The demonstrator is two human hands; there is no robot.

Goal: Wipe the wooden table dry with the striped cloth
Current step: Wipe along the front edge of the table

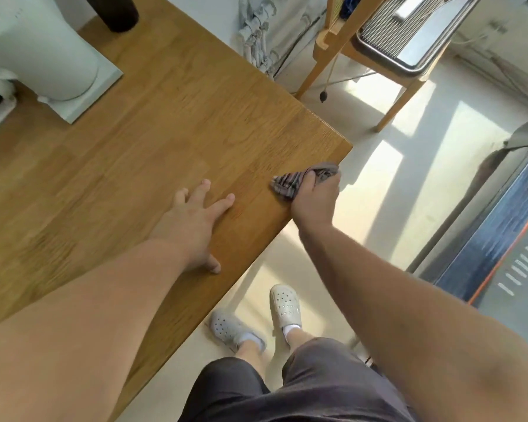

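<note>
The wooden table [153, 141] fills the left and middle of the view, its near right corner at the middle right. My right hand [316, 201] grips the bunched grey striped cloth [290, 182] at the table's near edge, just short of that corner; part of the cloth hangs past the edge. My left hand [192, 223] rests flat on the tabletop with fingers spread, a hand's width left of the cloth.
A white appliance [40, 53] on a white base stands at the table's far left, with a dark cylinder [116, 10] behind it. A wooden chair [378, 56] stands on the floor beyond the table. My feet in clogs [284, 306] are below the table edge.
</note>
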